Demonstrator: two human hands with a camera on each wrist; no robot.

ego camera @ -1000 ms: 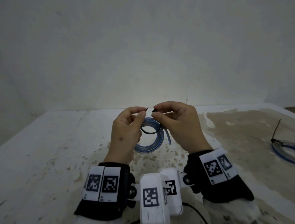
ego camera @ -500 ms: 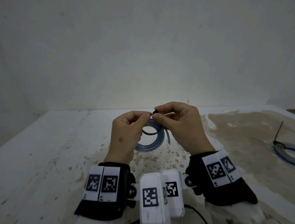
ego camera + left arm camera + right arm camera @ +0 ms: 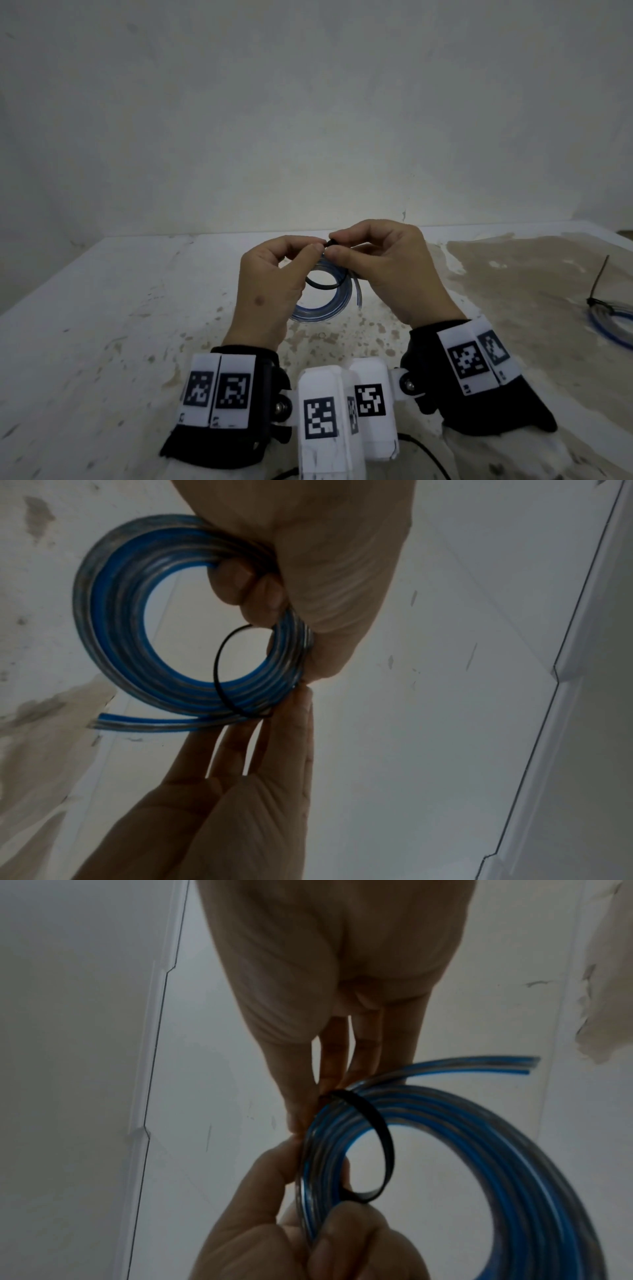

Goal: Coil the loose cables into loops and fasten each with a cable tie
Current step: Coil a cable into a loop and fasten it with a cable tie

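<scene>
From head height we look forward and down at the counter; both wrist views look up, close under the hands, sharing the coiled cable.

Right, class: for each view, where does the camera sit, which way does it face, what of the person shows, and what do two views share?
Head: on the head, facing forward and down at the table; left hand, right hand and wristbands show.
Left wrist: on that wrist, facing along the left hand gripping the blue cable coil.
Right wrist: on that wrist, facing along the right hand pinching the cable tie.
Shared: both wrist views show both hands, coil and tie.
</scene>
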